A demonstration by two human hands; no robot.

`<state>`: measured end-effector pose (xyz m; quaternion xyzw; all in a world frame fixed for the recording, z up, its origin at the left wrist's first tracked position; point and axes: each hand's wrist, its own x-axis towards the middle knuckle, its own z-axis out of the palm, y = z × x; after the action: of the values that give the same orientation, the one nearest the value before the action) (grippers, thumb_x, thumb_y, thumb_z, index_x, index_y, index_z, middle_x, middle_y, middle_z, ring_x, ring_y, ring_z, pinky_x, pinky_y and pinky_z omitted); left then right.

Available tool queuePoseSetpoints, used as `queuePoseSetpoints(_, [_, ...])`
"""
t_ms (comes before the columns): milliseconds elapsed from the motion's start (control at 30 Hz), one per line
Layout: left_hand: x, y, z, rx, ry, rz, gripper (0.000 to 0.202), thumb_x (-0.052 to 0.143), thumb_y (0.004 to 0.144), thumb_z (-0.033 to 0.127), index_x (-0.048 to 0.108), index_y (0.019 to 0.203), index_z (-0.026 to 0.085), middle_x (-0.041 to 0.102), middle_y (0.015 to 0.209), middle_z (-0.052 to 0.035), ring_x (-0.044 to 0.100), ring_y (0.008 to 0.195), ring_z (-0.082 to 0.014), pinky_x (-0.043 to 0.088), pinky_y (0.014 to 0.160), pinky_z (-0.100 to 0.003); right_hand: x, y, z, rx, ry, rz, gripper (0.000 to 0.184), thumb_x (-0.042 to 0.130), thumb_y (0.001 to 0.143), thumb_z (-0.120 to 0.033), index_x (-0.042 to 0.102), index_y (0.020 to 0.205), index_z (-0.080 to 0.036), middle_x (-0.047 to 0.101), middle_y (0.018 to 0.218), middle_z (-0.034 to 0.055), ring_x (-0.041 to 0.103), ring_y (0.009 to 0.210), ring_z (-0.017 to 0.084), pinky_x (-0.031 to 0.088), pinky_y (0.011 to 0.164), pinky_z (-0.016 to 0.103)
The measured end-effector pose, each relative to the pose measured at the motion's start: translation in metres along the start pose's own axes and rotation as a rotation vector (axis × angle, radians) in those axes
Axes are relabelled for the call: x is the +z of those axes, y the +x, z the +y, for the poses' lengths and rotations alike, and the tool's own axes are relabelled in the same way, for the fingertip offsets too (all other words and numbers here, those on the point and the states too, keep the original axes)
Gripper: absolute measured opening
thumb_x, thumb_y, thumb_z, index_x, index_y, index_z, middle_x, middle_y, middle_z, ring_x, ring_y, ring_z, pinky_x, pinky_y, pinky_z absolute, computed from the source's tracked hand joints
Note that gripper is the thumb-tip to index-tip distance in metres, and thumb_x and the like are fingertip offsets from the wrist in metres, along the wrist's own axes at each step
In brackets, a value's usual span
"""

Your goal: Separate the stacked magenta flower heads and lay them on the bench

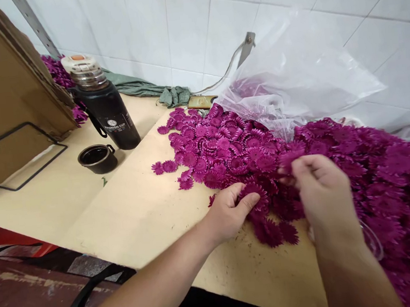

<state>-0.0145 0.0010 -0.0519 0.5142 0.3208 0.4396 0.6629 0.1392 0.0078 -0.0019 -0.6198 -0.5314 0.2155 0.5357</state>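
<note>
Right fingers (304, 166) pinching purple flower (289, 160), left fingers (249, 202) clasping another flower (256, 191), flask (107, 110) labelled "FASHION CUP"

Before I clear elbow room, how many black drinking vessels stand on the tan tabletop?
2: left of the pile of purple flower-shaped pieces, a tall black flask with white lid; in front of it, a small round black cup. Others may hide behind the brown cardboard.

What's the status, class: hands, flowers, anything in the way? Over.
Left hand holding a flower. Right hand pinching another flower, blurred. Pile loose on the table. Nothing seems in the way; flask and cup stand off left.
</note>
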Motion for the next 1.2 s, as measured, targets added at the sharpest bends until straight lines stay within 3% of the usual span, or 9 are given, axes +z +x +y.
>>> queuePoseSetpoints(100, [0.001, 0.000, 0.001, -0.024, -0.035, 0.043, 0.024, 0.061, 0.076, 0.040, 0.054, 0.075, 0.017, 0.054, 0.071, 0.0000, 0.049, 0.070, -0.0144, 0.039, 0.071, -0.029, -0.012, 0.024, 0.004, 0.058, 0.140, 0.198, 0.016, 0.063, 0.072, -0.035, 0.052, 0.072, -0.023, 0.059, 0.072, 0.0010, 0.059, 0.064, 0.017, 0.055, 0.063, 0.036])
queuePoseSetpoints(200, [0.001, 0.002, 0.001, -0.063, -0.065, 0.096, 0.021, 0.065, 0.073, 0.035, 0.058, 0.077, 0.016, 0.056, 0.070, 0.0001, 0.049, 0.067, -0.0133, 0.039, 0.067, -0.027, -0.019, 0.039, 0.003, 0.044, 0.032, 0.178, 0.024, 0.067, 0.062, -0.031, 0.053, 0.079, -0.022, 0.060, 0.076, 0.0032, 0.062, 0.074, 0.022, 0.053, 0.079, 0.048])
queuePoseSetpoints(300, [-0.001, 0.003, -0.001, -0.076, -0.067, 0.112, 0.025, 0.066, 0.071, 0.038, 0.055, 0.069, 0.016, 0.052, 0.064, 0.0016, 0.045, 0.062, -0.0117, 0.037, 0.063, -0.026, -0.018, 0.030, -0.004, -0.076, -0.256, 0.139, 0.034, 0.063, 0.067, -0.032, 0.057, 0.097, -0.018, 0.064, 0.099, 0.0123, 0.062, 0.091, 0.026, 0.048, 0.088, 0.052])
queuePoseSetpoints(367, [-0.002, 0.003, -0.001, -0.069, -0.097, 0.121, 0.031, 0.065, 0.070, 0.043, 0.051, 0.064, 0.017, 0.049, 0.061, 0.0031, 0.042, 0.059, -0.0106, 0.035, 0.061, -0.026, -0.012, 0.014, -0.010, -0.156, -0.379, 0.041, 0.036, 0.059, 0.075, -0.036, 0.059, 0.105, -0.018, 0.065, 0.105, 0.0141, 0.062, 0.092, 0.026, 0.051, 0.082, 0.049])
queuePoseSetpoints(533, [-0.001, 0.003, 0.000, -0.070, -0.190, 0.125, 0.040, 0.069, 0.063, 0.051, 0.047, 0.060, 0.018, 0.042, 0.058, 0.0053, 0.036, 0.057, -0.0088, 0.030, 0.056, -0.024, 0.006, -0.027, -0.016, -0.218, -0.292, -0.473, 0.022, 0.058, 0.081, -0.036, 0.065, 0.096, -0.021, 0.069, 0.094, 0.0076, 0.064, 0.085, 0.023, 0.052, 0.080, 0.041])
queuePoseSetpoints(767, [-0.002, 0.005, 0.001, -0.137, -0.115, 0.128, 0.053, 0.063, 0.062, 0.065, 0.038, 0.053, 0.019, 0.033, 0.052, 0.0065, 0.030, 0.052, -0.0080, 0.024, 0.052, -0.025, 0.015, -0.027, -0.004, -0.068, -0.111, -0.637, 0.012, 0.058, 0.080, -0.029, 0.060, 0.089, -0.020, 0.068, 0.084, 0.0035, 0.064, 0.077, 0.018, 0.052, 0.073, 0.032])
queuePoseSetpoints(867, [-0.001, 0.005, -0.001, -0.069, -0.086, 0.150, 0.053, 0.055, 0.068, 0.068, 0.038, 0.055, 0.019, 0.032, 0.055, 0.0058, 0.030, 0.055, -0.0090, 0.025, 0.054, -0.026, 0.016, -0.023, 0.000, -0.086, -0.117, -0.516, 0.010, 0.059, 0.078, -0.029, 0.061, 0.080, -0.020, 0.068, 0.078, 0.0026, 0.063, 0.072, 0.017, 0.051, 0.069, 0.030])
queuePoseSetpoints(1067, [0.001, 0.003, -0.003, -0.016, -0.043, 0.047, 0.035, 0.064, 0.071, 0.046, 0.044, 0.066, 0.019, 0.039, 0.060, 0.0060, 0.034, 0.056, -0.0089, 0.029, 0.055, -0.024, 0.016, -0.020, 0.003, -0.191, -0.362, -0.223, 0.012, 0.052, 0.081, -0.030, 0.056, 0.074, -0.021, 0.064, 0.066, 0.0022, 0.060, 0.060, 0.019, 0.046, 0.058, 0.032])
queuePoseSetpoints(1200, [0.001, -0.001, -0.001, -0.037, -0.090, 0.003, 0.027, 0.064, 0.072, 0.041, 0.052, 0.069, 0.017, 0.050, 0.067, 0.0020, 0.045, 0.064, -0.0118, 0.037, 0.065, -0.027, 0.000, 0.010, 0.007, -0.205, -0.350, 0.134, 0.012, 0.051, 0.082, -0.033, 0.051, 0.082, -0.021, 0.064, 0.072, 0.0056, 0.064, 0.065, 0.022, 0.050, 0.063, 0.039])
